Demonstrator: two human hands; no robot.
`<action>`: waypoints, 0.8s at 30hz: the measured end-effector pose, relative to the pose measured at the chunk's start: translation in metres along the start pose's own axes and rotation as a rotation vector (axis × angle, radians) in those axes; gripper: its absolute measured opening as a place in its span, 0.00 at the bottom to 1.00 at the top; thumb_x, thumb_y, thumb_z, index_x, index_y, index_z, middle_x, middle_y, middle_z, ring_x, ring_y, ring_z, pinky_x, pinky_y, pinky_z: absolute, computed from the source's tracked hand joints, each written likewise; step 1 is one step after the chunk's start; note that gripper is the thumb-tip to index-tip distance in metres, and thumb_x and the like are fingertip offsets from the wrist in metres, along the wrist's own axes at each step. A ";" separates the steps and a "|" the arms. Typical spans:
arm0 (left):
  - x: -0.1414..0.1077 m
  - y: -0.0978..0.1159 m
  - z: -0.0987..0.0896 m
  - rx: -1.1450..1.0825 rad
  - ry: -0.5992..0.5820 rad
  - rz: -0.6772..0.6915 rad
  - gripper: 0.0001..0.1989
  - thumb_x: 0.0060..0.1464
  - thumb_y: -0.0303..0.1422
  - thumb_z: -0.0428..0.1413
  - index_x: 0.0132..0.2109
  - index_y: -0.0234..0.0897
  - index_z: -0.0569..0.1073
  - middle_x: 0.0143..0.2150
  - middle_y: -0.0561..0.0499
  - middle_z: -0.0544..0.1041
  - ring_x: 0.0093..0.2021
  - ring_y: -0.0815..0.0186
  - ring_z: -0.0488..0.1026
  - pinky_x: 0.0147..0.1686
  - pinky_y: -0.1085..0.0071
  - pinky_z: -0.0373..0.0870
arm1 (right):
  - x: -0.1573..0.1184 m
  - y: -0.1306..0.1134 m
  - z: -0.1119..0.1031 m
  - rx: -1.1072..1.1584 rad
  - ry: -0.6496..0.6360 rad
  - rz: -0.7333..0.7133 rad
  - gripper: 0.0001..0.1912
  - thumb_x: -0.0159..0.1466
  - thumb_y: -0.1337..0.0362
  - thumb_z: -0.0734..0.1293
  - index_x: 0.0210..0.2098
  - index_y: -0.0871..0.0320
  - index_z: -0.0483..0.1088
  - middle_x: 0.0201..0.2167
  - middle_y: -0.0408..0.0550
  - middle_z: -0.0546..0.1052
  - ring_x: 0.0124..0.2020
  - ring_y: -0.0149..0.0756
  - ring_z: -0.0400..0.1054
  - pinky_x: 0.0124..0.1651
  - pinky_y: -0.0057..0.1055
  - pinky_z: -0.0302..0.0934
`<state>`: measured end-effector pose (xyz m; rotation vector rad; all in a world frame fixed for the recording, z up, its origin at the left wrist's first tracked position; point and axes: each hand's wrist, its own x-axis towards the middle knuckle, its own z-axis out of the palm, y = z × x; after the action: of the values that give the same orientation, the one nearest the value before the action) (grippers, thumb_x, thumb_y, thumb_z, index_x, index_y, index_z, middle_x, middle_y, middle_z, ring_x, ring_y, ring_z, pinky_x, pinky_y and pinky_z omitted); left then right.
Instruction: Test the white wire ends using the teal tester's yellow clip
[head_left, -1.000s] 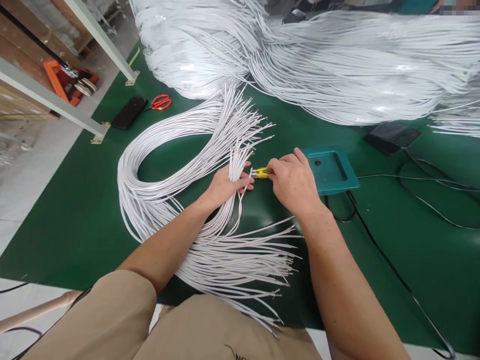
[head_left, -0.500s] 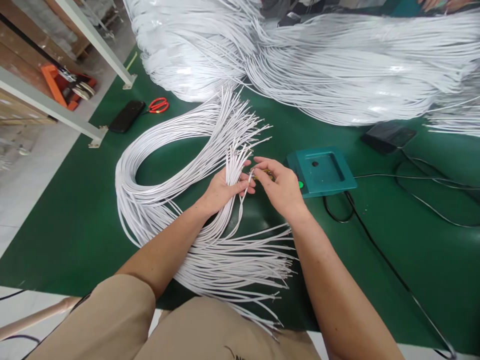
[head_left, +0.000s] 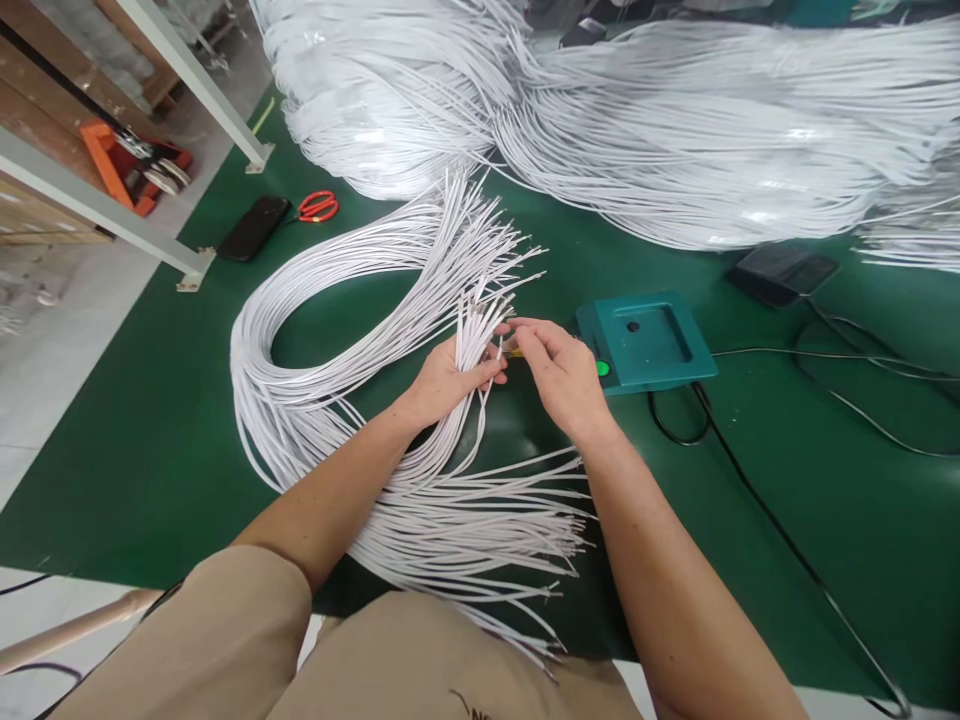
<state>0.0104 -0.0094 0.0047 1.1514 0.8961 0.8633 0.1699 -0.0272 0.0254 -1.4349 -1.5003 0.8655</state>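
Over the green table, my left hand [head_left: 442, 378] is closed round a bunch of white cables [head_left: 471, 335], whose cut ends point up past the thumb. My right hand [head_left: 559, 375] meets it from the right, thumb and fingers pinched at the end of one cable [head_left: 491, 375] that stands apart from the bunch. The fingers hide most of that tip. Behind the right fingertips shows a small yellow piece [head_left: 517, 352], too covered to name. A large looped bundle of white cables [head_left: 251, 345] lies beneath and left of my hands, its loose ends spread on both sides.
Right of my hand sits a teal device [head_left: 652, 340] with a green button and black cords. A black box [head_left: 784, 272] lies beyond. Large heaps of white cables [head_left: 697, 140] fill the back. Red-handled scissors [head_left: 318, 206] and a black phone-like object [head_left: 253, 228] lie at the left.
My right fingers have drawn closer together and shifted slightly at the cable tip, covering more of the yellow piece. The left hand keeps its hold on the bunch.
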 end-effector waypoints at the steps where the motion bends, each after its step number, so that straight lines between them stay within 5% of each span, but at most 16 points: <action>1: 0.000 0.000 0.001 0.034 0.022 0.005 0.23 0.48 0.36 0.64 0.50 0.36 0.71 0.33 0.53 0.72 0.31 0.71 0.74 0.27 0.77 0.68 | 0.000 0.000 0.000 -0.020 0.008 0.004 0.15 0.65 0.56 0.59 0.29 0.55 0.73 0.44 0.50 0.79 0.47 0.40 0.71 0.52 0.41 0.61; 7: 0.001 0.000 0.002 0.112 0.049 0.008 0.21 0.48 0.35 0.63 0.49 0.34 0.71 0.30 0.54 0.71 0.28 0.71 0.74 0.25 0.77 0.69 | -0.002 0.005 0.003 -0.245 0.066 -0.196 0.04 0.60 0.67 0.65 0.29 0.56 0.69 0.46 0.53 0.77 0.49 0.42 0.69 0.52 0.41 0.62; 11: 0.002 0.001 0.001 0.097 0.067 -0.044 0.20 0.47 0.33 0.63 0.48 0.34 0.70 0.29 0.55 0.72 0.27 0.71 0.74 0.24 0.78 0.68 | -0.001 0.007 -0.005 -0.577 0.022 -0.421 0.08 0.65 0.69 0.59 0.34 0.56 0.70 0.50 0.54 0.75 0.54 0.44 0.65 0.64 0.50 0.48; 14: 0.004 0.000 0.000 0.093 0.096 -0.076 0.21 0.46 0.31 0.64 0.49 0.34 0.71 0.29 0.54 0.73 0.27 0.70 0.76 0.24 0.78 0.67 | 0.003 0.009 -0.015 -0.815 0.009 -0.394 0.10 0.64 0.72 0.58 0.40 0.58 0.69 0.45 0.55 0.77 0.51 0.47 0.66 0.66 0.56 0.39; 18: 0.004 0.000 0.000 0.091 0.105 -0.109 0.22 0.46 0.31 0.64 0.50 0.33 0.71 0.30 0.52 0.74 0.30 0.67 0.78 0.24 0.77 0.68 | 0.007 0.012 -0.023 -0.958 -0.082 -0.353 0.11 0.61 0.75 0.57 0.36 0.59 0.69 0.31 0.51 0.77 0.39 0.43 0.68 0.65 0.54 0.43; 24: 0.007 -0.008 -0.002 0.157 0.137 -0.118 0.23 0.46 0.32 0.64 0.51 0.33 0.72 0.33 0.50 0.76 0.31 0.65 0.79 0.25 0.77 0.71 | 0.013 0.013 -0.023 -1.000 -0.092 -0.381 0.12 0.57 0.77 0.57 0.28 0.57 0.68 0.26 0.48 0.74 0.37 0.41 0.65 0.65 0.50 0.45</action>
<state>0.0125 -0.0035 -0.0042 1.1718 1.1503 0.7931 0.1966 -0.0151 0.0243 -1.6697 -2.3371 -0.1203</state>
